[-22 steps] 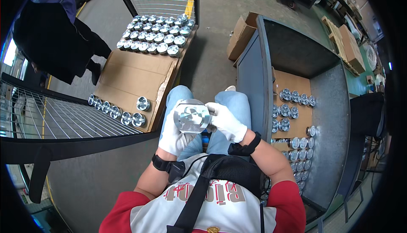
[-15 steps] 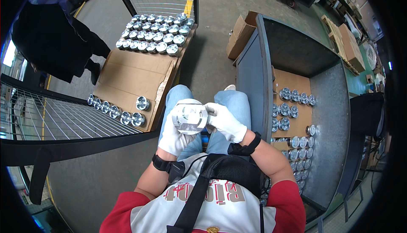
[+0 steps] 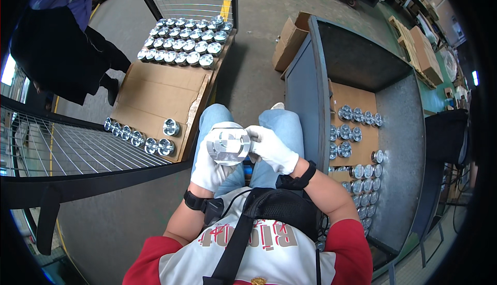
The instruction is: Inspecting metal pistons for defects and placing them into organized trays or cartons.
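A shiny metal piston point(image 3: 228, 144) is held up above my lap, its machined side and crown turned partly toward me. My left hand point(image 3: 208, 172), in a white glove, wraps round it from the left and below, with most of its fingers hidden behind the metal. At the piston's right edge my right hand point(image 3: 274, 150), gloved in white too, pinches with thumb and fingers against the side. Rows of similar pistons point(image 3: 180, 45) stand on the cardboard-covered cart point(image 3: 155, 85) to my left. More pistons point(image 3: 366, 179) sit in the grey metal bin point(image 3: 398, 176) on my right.
A wire-mesh cart side point(image 3: 77, 147) with a dark frame runs along the left. Beyond it stands another person point(image 3: 52, 46) in dark clothing. An open cardboard box point(image 3: 291, 41) rests by the bin's far corner. Loose pistons point(image 3: 165, 147) line the cart's near edge.
The view has shifted slightly. The piston has turned a little in my hands, which keep their hold on it. The person at the far left has moved slightly.
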The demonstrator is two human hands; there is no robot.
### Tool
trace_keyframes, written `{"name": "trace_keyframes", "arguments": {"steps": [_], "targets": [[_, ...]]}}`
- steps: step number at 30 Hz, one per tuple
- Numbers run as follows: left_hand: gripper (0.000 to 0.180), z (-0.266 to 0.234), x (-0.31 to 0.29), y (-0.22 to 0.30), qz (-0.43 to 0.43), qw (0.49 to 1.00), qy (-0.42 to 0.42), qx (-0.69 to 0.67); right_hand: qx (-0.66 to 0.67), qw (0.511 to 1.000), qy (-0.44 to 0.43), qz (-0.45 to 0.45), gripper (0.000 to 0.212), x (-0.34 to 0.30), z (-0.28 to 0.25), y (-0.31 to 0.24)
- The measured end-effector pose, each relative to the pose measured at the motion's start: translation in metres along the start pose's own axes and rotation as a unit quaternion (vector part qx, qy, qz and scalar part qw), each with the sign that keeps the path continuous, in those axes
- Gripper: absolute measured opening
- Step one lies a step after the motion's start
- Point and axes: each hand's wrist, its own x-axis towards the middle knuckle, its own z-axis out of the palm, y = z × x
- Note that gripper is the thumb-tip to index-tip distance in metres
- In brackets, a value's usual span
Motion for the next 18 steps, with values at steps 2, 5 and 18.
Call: {"name": "trace_keyframes", "arguments": {"steps": [2, 5, 18], "targets": [[0.038, 0.0005, -0.0006, 0.0002, 0.002, 1.000, 0.011, -0.003, 0.003, 1.000, 0.002, -0.003, 0.021, 0.0000, 0.0011, -0.0007], [0.038, 0.0031, -0.0006, 0.0006, 0.004, 1.000, 0.020, 0.000, 0.009, 1.000, -0.004, -0.016, 0.022, 0.0013, -0.0013, 0.0024], [0.038, 0.0074, -0.0009, 0.0023, 0.034, 0.997, 0.032, 0.060, 0.021, 1.000, -0.002, -0.011, 0.023, 0.0001, 0.0004, 0.0021]]}}
